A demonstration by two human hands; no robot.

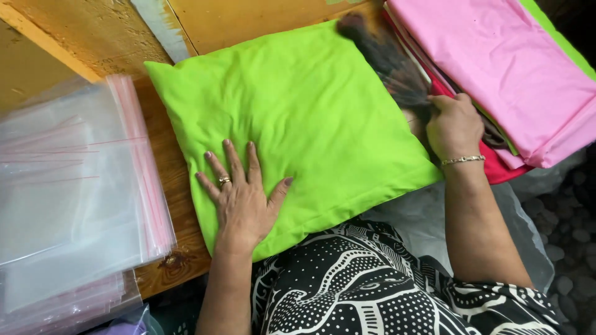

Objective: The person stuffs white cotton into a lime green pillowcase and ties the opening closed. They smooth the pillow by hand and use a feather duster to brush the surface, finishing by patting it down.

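Resting flat, left hand presses green cushion.

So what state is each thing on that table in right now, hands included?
Green cushion: stuffed, lying flat on the wooden table.
Left hand: open, palm pressed flat on the cushion.
Right hand: curled at the cushion's right edge, grip unclear.
Clear bags: empty, stacked flat.
Pink fabric: folded, piled.
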